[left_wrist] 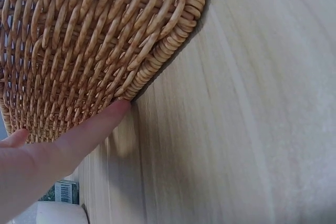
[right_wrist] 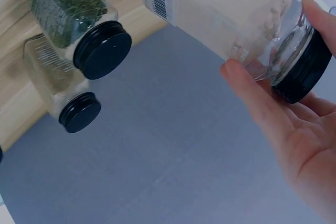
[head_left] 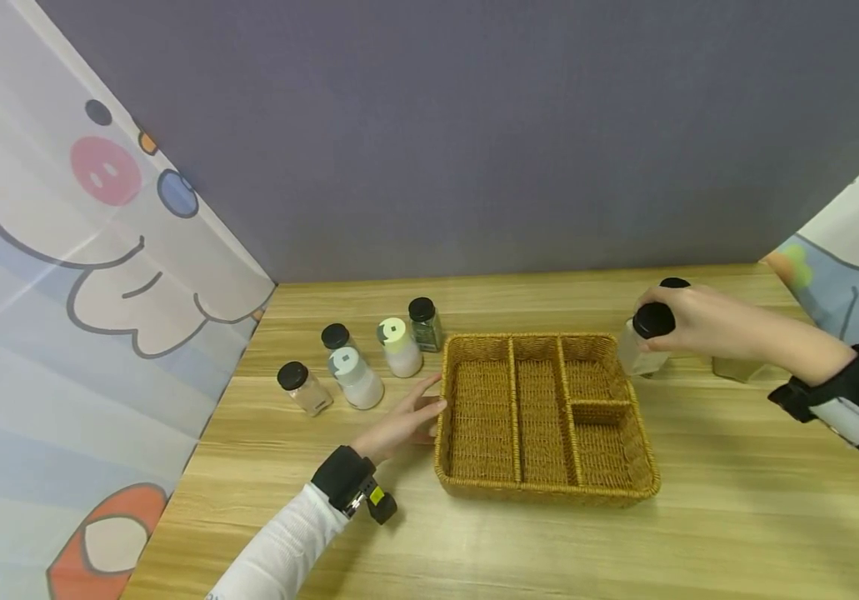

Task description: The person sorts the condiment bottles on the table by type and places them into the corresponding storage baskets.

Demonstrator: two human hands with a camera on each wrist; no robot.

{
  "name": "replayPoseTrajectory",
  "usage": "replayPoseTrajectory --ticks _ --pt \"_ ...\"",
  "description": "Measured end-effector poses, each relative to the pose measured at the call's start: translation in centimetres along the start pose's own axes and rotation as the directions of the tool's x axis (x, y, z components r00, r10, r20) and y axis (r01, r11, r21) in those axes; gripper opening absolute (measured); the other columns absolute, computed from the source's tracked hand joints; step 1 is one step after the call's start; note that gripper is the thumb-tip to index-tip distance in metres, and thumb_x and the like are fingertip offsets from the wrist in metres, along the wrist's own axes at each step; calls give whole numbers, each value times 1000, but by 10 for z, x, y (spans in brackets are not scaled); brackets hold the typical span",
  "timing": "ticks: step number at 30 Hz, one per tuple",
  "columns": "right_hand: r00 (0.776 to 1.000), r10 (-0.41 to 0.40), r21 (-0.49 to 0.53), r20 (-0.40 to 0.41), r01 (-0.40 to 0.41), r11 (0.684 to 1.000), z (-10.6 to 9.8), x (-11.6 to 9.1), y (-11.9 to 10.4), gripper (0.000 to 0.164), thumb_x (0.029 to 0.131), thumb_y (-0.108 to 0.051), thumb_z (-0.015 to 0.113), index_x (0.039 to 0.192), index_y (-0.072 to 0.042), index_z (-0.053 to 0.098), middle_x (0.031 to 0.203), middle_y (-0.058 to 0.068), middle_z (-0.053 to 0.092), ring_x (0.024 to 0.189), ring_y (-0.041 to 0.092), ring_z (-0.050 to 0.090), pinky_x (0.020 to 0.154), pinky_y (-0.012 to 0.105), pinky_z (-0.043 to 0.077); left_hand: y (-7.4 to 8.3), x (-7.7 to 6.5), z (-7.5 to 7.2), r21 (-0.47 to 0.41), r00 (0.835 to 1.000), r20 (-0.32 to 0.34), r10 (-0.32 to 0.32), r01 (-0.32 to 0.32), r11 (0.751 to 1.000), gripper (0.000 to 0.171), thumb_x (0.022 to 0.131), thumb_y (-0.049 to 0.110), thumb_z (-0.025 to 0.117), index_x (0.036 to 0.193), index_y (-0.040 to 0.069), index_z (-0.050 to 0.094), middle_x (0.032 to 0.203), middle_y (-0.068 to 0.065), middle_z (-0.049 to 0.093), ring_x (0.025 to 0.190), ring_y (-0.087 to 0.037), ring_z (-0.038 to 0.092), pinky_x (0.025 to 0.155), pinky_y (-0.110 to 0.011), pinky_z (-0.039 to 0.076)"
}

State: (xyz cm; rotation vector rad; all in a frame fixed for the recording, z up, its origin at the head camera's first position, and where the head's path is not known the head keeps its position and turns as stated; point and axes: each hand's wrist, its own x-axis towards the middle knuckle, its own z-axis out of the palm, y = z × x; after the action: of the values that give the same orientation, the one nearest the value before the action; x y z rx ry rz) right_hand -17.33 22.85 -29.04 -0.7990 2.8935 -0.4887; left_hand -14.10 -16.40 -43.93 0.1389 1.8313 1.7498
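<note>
My right hand (head_left: 687, 318) grips a spice jar (right_wrist: 220, 19) near its black lid, beside the right end of a woven basket (head_left: 515, 408). The jar is clear, with pale powder inside and a barcode label. My left hand (head_left: 402, 423) rests against the basket's left side. In the left wrist view, one extended finger (left_wrist: 97, 124) touches the weave low down, by the table. The basket has a long left compartment, a long middle one and two small ones on the right, with only woven bottoms showing.
Left of the basket stand a green-herb jar (head_left: 426, 325), a yellow-topped shaker (head_left: 402, 350), a white-topped shaker (head_left: 357, 382) and a black-lidded jar (head_left: 307, 392), with another jar (head_left: 336, 336) behind. Beyond my right hand are a herb jar (right_wrist: 68, 11) and a tan-powder jar (right_wrist: 50, 72). A grey panel (head_left: 474, 150) borders the table.
</note>
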Motion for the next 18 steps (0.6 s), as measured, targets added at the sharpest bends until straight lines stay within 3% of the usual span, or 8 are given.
replayPoseTrajectory --ticks 6,18 --pt "997 -76 -2 -11 76 997 2 10 -4 43 75 -25 70 105 2 54 77 0 57 56 5 46 45 21 37 2 0 0 8 1000 6 -2 2 1000 62 93 24 46 143 15 9 139 -27 22 125 -40 27 89 -51 42" --pt "996 -87 43 -31 89 995 17 25 -10 41 75 -20 70 103 2 52 82 5 60 61 8 49 49 24 38 2 1 -1 4 1000 -4 -5 5 1000 63 91 23 48 142 15 12 137 -27 26 121 -40 34 87 -49 44"
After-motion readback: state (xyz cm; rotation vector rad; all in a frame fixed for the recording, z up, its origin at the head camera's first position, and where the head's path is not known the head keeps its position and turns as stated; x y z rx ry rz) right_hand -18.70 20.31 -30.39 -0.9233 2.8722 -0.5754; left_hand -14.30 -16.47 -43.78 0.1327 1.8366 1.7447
